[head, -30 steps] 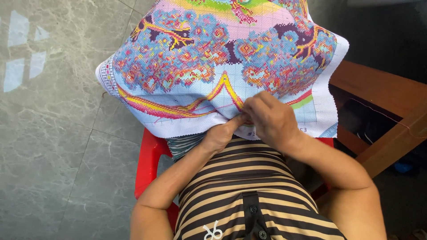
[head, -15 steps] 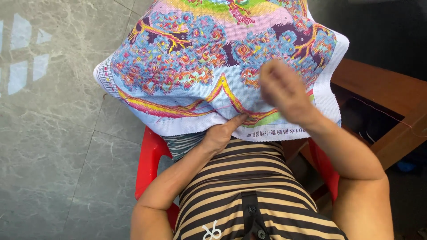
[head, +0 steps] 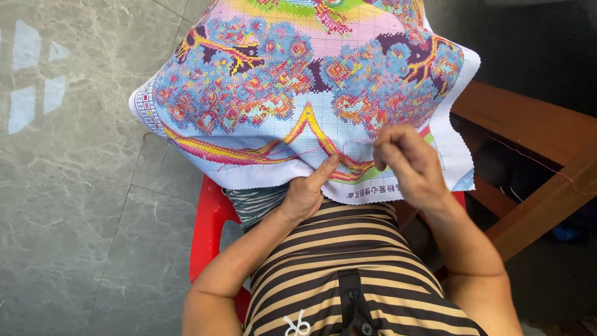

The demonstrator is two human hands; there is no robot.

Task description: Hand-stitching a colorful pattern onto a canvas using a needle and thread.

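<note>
Left hand [head: 308, 193] grips the lower edge of the cross-stitch cloth [head: 298, 87]; right hand [head: 404, 158], just beside, pinches a pink thread [head: 357, 143].

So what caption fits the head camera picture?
Left hand grips colourful cross-stitch cloth; right hand pinches thread.

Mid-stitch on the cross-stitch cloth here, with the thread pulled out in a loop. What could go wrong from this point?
1. The pink thread makes a slack loop beside the right hand; pulled fast, it could knot or snag.
2. The cloth is draped loose, held only at its lower edge by the left hand; it may slip or pucker under tension.
3. Any needle in the pinched right fingers is too small to see; the left thumb lies close by.
</note>
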